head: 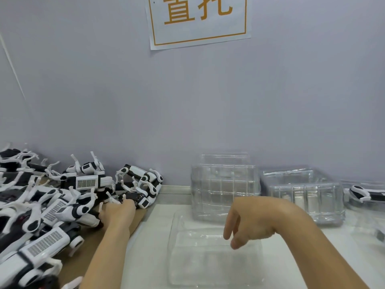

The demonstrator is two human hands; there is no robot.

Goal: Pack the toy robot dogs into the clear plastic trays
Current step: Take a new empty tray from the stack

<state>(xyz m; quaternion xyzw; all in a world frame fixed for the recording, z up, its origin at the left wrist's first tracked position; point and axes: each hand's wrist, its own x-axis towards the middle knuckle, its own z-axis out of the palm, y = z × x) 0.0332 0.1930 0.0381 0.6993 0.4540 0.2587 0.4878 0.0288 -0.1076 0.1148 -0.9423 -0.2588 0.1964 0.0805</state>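
My left hand (117, 211) at edge of toy robot dogs (62, 205) heap on table (291, 257); fingers buried among dogs, seemingly grasping one, grip hidden. Right hand (250, 222) hangs relaxed, released, holding nothing, fingers just above empty clear tray (208, 263), long side facing me.

toy dogs (62, 203) white/black, grey dot-grid panels; trays (225, 184) clear; wall sign (198, 19) white (orange border, orange characters)

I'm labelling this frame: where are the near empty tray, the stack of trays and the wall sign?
near empty tray (208, 268), head view, its moulded floor.
stack of trays (223, 184), head view, front wall.
wall sign (198, 19), head view, paper centre.
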